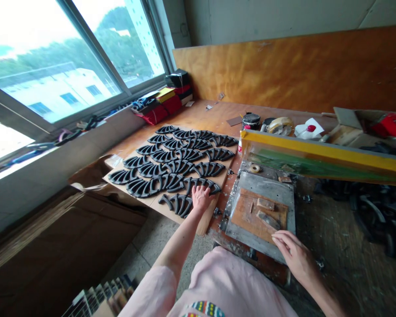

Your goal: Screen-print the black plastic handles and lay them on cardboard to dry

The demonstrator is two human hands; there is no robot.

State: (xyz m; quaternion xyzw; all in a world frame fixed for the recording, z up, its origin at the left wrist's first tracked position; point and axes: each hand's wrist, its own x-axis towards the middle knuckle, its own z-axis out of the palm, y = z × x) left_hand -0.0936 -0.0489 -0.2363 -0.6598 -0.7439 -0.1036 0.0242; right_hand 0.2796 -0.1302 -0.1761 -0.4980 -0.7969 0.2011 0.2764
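Note:
Several black fan-shaped ribbed pieces lie in rows on a cardboard sheet, which rests on a wooden workbench. My left hand lies palm down on a black piece at the front of the rows, and I cannot tell whether it grips it. My right hand is at the near edge of a grey metal plate, holding nothing. On that plate sits a wooden board with small wooden blocks on it.
A yellow-framed screen is propped over the bench at right. Behind it stand a black jar, a tape roll and a white bottle. A heap of black pieces lies lower right. Cardboard stands left, below a window.

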